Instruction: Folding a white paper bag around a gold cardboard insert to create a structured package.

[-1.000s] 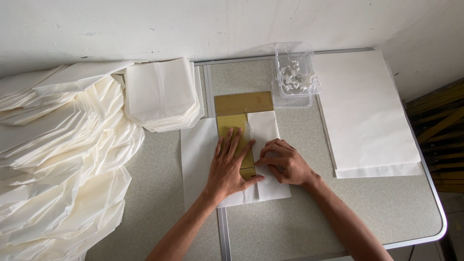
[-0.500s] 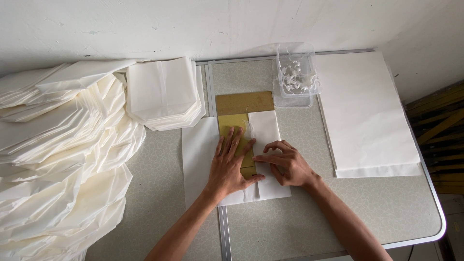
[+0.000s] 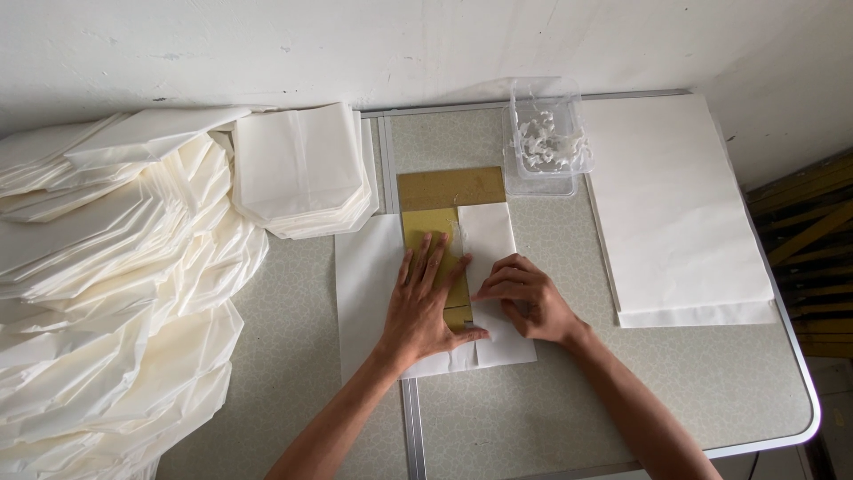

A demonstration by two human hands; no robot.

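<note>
paper being folded: white sheet (image 3: 378, 284) lying flat at the middle of the frame, with its right part folded over as a flap (image 3: 491, 258) onto a gold T-shaped cardboard template (image 3: 449, 200)
left hand: left hand (image 3: 425, 307) is spread flat, palm down, pressing on the template and the sheet, fingers pointing to the top of the frame
right hand: right hand (image 3: 526, 298) sits just beside the left one, fingers curled and pushing down on the edge of the folded flap; not gripping anything, just pressing, and the two hands nearly touch
edges: table (image 3: 622, 391) has a metal rim curving round at the lower right; a metal seam runs from top to bottom, passing under the sheet
open room: bare tabletop below the hands and at lower right, pretty roomy there; the strip between the sheet and the right-hand stack is narrow
container: clear plastic tub (image 3: 544, 135) at upper centre, just above the flap, with some whitish stuff inside, can't tell what
flat stack: pile of plain white sheets (image 3: 680, 209) on the right side, well apart from the hands
finished pile: stack of folded white paper bags (image 3: 302, 169) at upper left of the sheet, just touching its corner
big heap: loads more cream bags (image 3: 107, 284) fanned out over the whole left side, crowding that edge
wall: white wall (image 3: 355, 44) along the top
</note>
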